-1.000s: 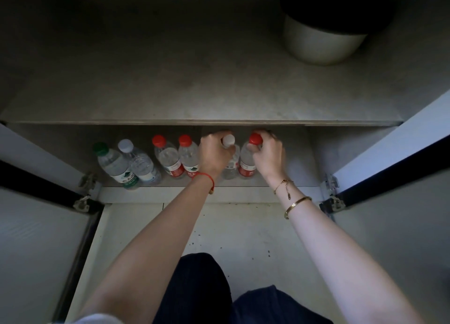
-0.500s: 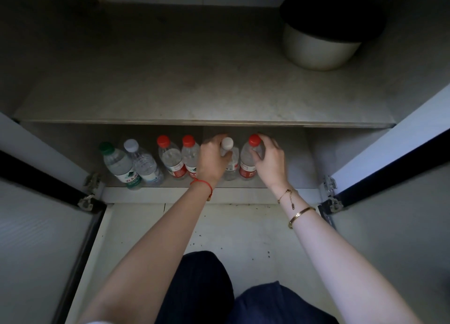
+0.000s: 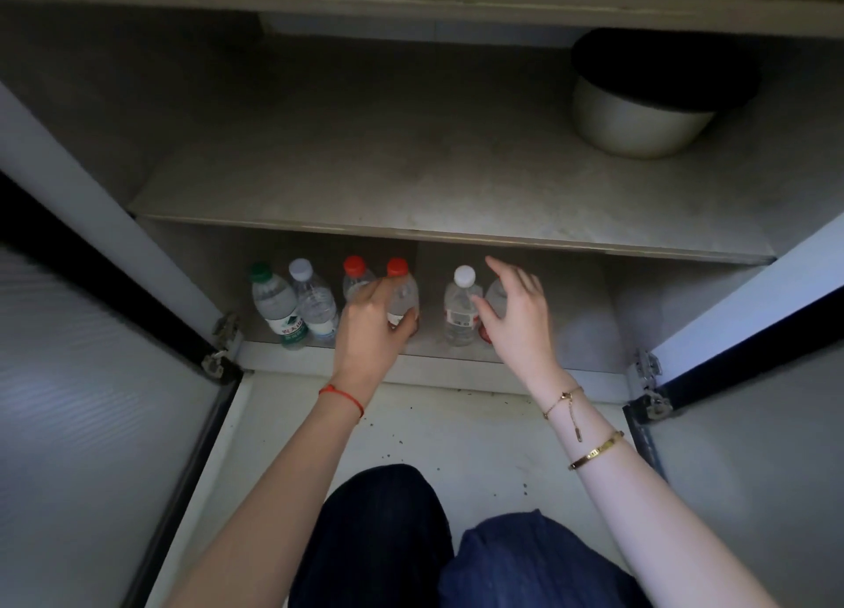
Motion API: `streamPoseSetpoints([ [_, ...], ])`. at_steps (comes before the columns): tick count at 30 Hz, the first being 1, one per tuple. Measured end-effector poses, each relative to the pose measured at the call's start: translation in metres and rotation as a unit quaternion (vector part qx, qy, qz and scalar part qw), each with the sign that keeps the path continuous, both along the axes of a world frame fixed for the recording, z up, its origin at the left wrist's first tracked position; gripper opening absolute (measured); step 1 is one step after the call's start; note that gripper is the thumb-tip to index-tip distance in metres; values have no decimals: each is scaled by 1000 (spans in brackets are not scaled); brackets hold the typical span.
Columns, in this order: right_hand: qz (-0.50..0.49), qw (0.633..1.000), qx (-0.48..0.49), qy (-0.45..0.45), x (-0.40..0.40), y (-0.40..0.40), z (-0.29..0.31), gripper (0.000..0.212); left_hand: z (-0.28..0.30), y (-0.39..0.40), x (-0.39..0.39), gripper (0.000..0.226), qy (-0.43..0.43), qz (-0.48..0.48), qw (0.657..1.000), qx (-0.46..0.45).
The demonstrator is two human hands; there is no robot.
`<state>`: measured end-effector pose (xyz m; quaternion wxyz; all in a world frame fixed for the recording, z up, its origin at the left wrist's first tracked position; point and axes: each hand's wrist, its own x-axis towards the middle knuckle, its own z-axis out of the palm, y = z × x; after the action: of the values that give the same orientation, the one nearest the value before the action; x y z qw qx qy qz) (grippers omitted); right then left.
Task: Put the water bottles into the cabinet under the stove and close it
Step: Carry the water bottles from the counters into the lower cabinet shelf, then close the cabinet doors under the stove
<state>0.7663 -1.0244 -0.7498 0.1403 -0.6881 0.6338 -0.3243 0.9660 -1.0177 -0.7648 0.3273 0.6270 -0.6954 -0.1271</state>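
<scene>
Six water bottles lined up on the bottom shelf point(image 3: 571, 333) of the open cabinet, both our hands in there.

Our left hand point(image 3: 370, 329) is curled around the second red-cap bottle point(image 3: 402, 292), fingers on its lower half. Our right hand point(image 3: 516, 315) is spread open, holding nothing, in front of a bottle point(image 3: 495, 294) we can barely see, just beside the white-cap bottle point(image 3: 461, 306). Further left: another red-cap bottle point(image 3: 355, 278), a clear white-cap one point(image 3: 313, 301) and a green-cap bottle point(image 3: 276, 301) with a green-and-white label, writing too small to read. Red-and-white labels elsewhere, also unreadable. A pot point(image 3: 639, 118) sits on the upper shelf point(image 3: 411, 187). Both doors point(image 3: 82, 425) are wide open.
</scene>
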Motion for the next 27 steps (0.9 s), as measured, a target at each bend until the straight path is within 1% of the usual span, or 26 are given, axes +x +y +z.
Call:
streamPoseSetpoints([
  [5,35,999,-13,9,17,7,9,54,9,17,22,42,1,10,999,-31],
  [10,70,997,-27,18,33,12,13,55,15,30,37,39,-5,29,999,-46],
  [14,112,993,-37,10,55,11,19,55,24,40,51,41,-9,48,997,-59],
  [18,161,986,-44,-10,86,7,28,55,37,54,71,42,-26,88,994,-61],
  [22,223,973,-59,-19,122,6,60,53,74,71,99,40,-30,141,987,-74],
  [27,296,952,-62,-50,163,16,125,50,150,100,123,41,-40,204,975,-77],
])
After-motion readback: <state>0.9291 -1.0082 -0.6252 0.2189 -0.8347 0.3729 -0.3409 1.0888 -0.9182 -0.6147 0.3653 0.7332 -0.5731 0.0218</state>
